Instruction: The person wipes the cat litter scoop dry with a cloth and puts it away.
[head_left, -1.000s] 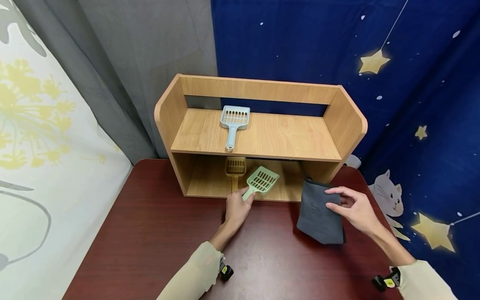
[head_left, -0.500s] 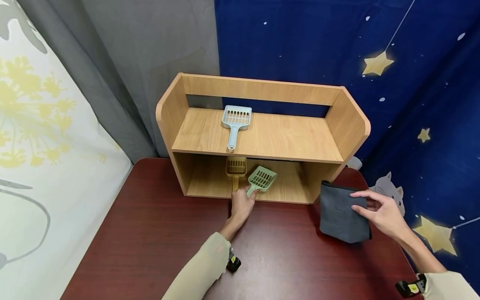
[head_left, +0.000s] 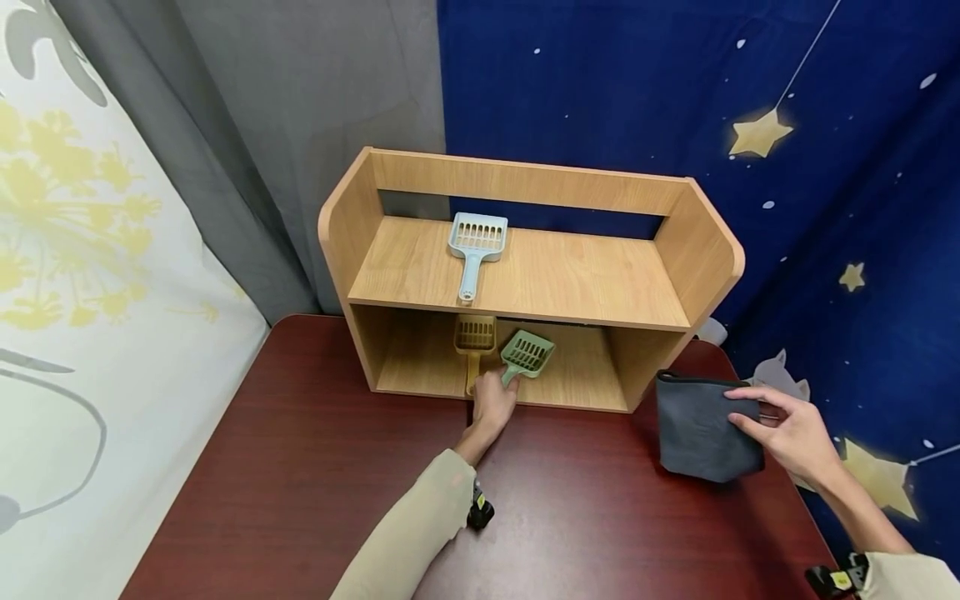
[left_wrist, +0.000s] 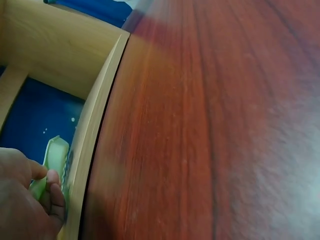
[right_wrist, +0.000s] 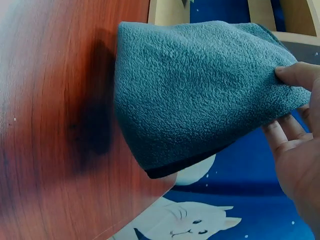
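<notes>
In the head view my left hand (head_left: 495, 402) grips the handle of a green slotted litter scoop (head_left: 528, 353) at the lower shelf's front edge. The scoop's head lies inside the lower compartment, right of a yellow-brown litter scoop (head_left: 476, 335). The left wrist view shows the thumb and fingers pinching the green handle, with part of the scoop hidden behind the hand. My right hand (head_left: 787, 429) pinches a folded grey cloth (right_wrist: 200, 90) by one side, between thumb and fingers. The cloth hangs over the table's right side, its shadow falling on the tabletop.
A light blue litter scoop (head_left: 480, 235) lies on the upper board of the wooden shelf (head_left: 585, 279), its handle toward the front. The shelf stands at the back of the dark red table (head_left: 300, 483). Grey and star-printed blue curtains (head_left: 585, 100) hang behind.
My right hand has carried the cloth rightward, away from the shelf front. My left hand has moved slightly forward with the green scoop, which sits lower and deeper in the compartment.
</notes>
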